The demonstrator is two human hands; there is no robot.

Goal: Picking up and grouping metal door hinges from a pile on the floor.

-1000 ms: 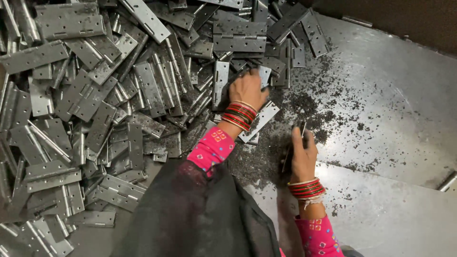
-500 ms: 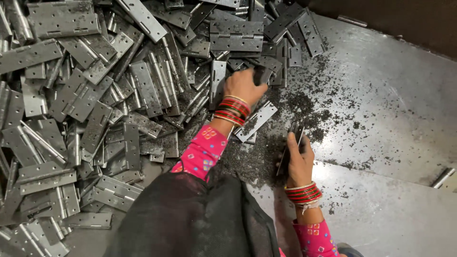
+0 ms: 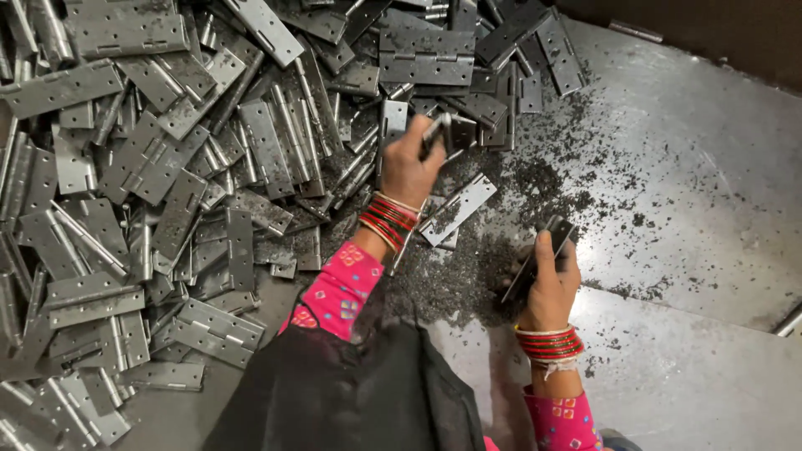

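Hinges (image 3: 167, 192) of grey steel lie in a big heap on the metal table (image 3: 685, 167), w/ dark metal grit (image 3: 535, 179) spread at the heap's near-right edge. Left hand (image 3: 409, 167) is at this edge of the heap, grip clenched on one hinge (image 3: 447, 132) lifted a bit off the others. Right hand (image 3: 551, 284) is well apart from the heap, on bare table beside the grit, grip closed around a dark flat piece (image 3: 543, 250), prob. another hinge but hard to tell. Risk, as I judge: edges look sharp, bare fingers could get a cut; the lifted hinge may drag neighbours and make the heap slide. Heap is cut off at the left & top of the view; fingertips of both hands are hidden behind the metal.
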